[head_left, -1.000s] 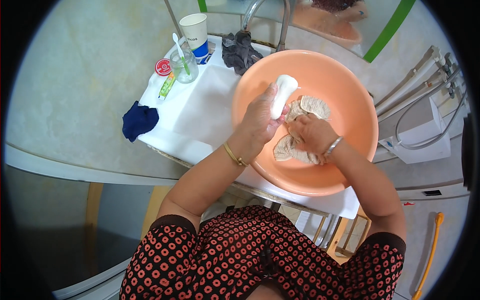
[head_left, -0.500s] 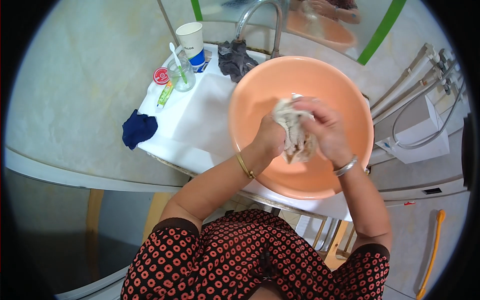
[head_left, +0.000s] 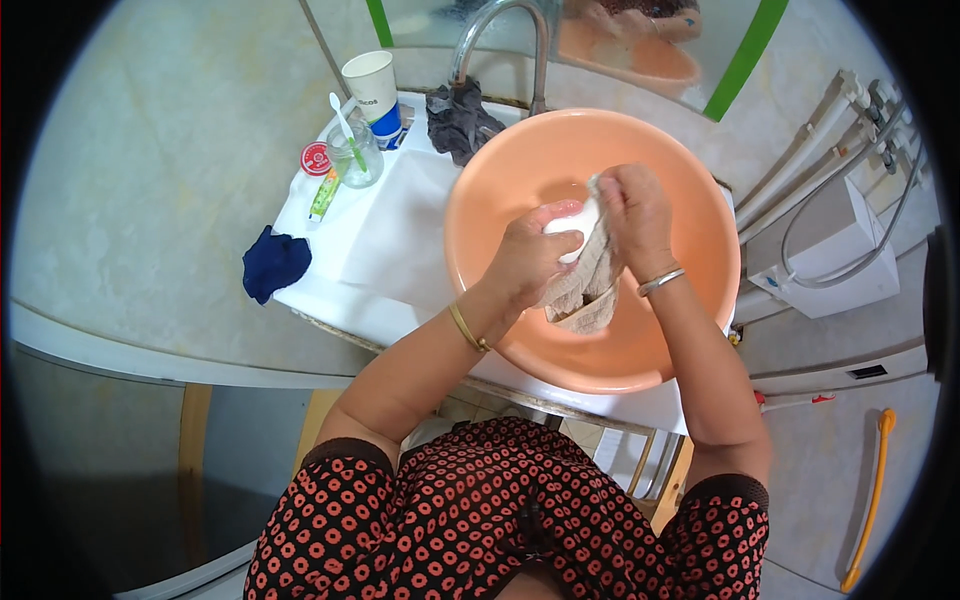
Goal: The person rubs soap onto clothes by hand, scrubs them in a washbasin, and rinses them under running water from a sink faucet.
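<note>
Nearest is the person's patterned dress [head_left: 430, 500], black with coral rings, and from its dark-edged sleeves both bare forearms reach up over a peach plastic tub [head_left: 505, 175]. A gold-coloured bangle [head_left: 465, 327] circles the left wrist, a silver-coloured bangle [head_left: 661, 281] the right.

Inside the tub's outline, a beige cloth [head_left: 583, 305] hangs in folds between the hands, its lower end toward the near side of the tub; whether that end touches the bottom is hard to tell. The left hand [head_left: 527, 255] has its grip closed around a white bar of soap [head_left: 570, 235], thumb on the near side and fingers on the far side. The soap sticks out of that grip toward the right, against the cloth. Slightly farther off, the right hand [head_left: 638, 215] pinches the cloth's upper end between thumb and curled fingers, just beside the soap; those fingers are a little blurred.

Beyond the left forearm, a navy cloth [head_left: 275, 265] drapes over the corner of a white sink [head_left: 395, 225]. Farther along its ledge are a green tube [head_left: 323, 195], a glass jar [head_left: 350, 170] holding a toothbrush [head_left: 343, 120], a red round lid [head_left: 315, 158] and a paper cup [head_left: 369, 80]. A dark grey cloth [head_left: 462, 122] lies at the foot of the curved metal faucet [head_left: 541, 65], and behind stands a green-edged mirror [head_left: 510, 35].
</note>
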A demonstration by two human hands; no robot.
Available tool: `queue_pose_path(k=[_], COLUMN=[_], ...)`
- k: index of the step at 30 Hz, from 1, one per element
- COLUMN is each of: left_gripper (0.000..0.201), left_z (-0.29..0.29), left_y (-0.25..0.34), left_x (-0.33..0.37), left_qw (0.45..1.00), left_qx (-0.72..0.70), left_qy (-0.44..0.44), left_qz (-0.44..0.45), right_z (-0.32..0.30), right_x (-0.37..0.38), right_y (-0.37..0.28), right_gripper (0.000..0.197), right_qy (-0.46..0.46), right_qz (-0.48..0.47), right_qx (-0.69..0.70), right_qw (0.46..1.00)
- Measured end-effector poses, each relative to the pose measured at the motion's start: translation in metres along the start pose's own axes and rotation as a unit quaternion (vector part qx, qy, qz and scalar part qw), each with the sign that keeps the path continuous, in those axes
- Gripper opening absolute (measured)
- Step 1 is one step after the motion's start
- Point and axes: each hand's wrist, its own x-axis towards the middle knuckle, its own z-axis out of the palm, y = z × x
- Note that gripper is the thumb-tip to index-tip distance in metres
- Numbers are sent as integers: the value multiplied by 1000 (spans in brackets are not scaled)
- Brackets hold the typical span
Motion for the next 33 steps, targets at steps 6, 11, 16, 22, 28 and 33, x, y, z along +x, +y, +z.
queue_pose_path(k=[6, 11, 16, 22, 28, 33], left_gripper=[32, 31, 32, 26, 32, 20], left_z=[-9, 0, -6, 11, 8, 9], left_y=[-5, -13, -27, -26, -18, -13], left_x=[5, 23, 39, 34, 31, 28], left_qw=[990, 985, 985, 961, 929, 942], left_qx=[-125, -164, -162, -272, -352, -314], left_qy=[-62, -36, -12, 5, -66, 11], left_qz=[-19, -43, -57, -51, -91, -118], right_z=[5, 6, 6, 34, 22, 22], right_x=[4, 2, 2, -17, -19, -39], right_y=[19, -4, -34, -9, 5, 11], right_gripper=[12, 31, 44, 44, 28, 33], right_qy=[73, -23, -100, -168, -231, -240], right_qz=[490, 455, 441, 428, 200, 306], right_qx=[583, 755, 658, 549, 48, 313], right_qw=[644, 472, 602, 698, 951, 867])
